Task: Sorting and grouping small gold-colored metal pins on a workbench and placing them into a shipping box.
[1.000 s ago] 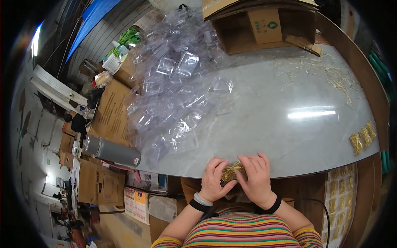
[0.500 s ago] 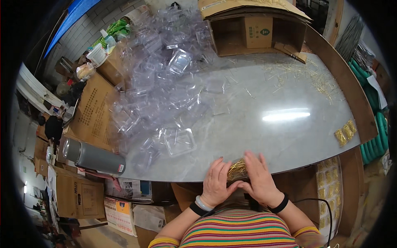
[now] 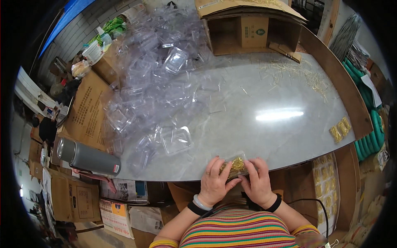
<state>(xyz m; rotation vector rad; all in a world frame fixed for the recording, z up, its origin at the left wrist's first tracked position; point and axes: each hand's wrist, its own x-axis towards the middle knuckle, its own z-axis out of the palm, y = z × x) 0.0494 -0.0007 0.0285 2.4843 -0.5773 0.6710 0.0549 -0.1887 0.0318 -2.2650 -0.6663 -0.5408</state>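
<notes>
At the table's front edge, a small clear plastic box is packed with thin, shiny gold wire-like pieces. My left hand grips its left side, fingers bent over the top and thumb along the near edge. From the other side my right hand holds it with curled fingers, its thumb close to the left one. The palms hide the box's lower part. Beyond my hands to the left lies an unfilled clear clamshell box, at the edge of a big heap of clear plastic boxes.
A grey bottle lies at the table's left edge. Filled gold packs sit at the far right. Loose gold pieces are scattered near an open cardboard box. A cardboard strip walls the right side.
My right hand's fingers have come down from a raised, straighter pose and curled onto the box's right side. More of the box's top shows now. The whole view has shifted slightly.
</notes>
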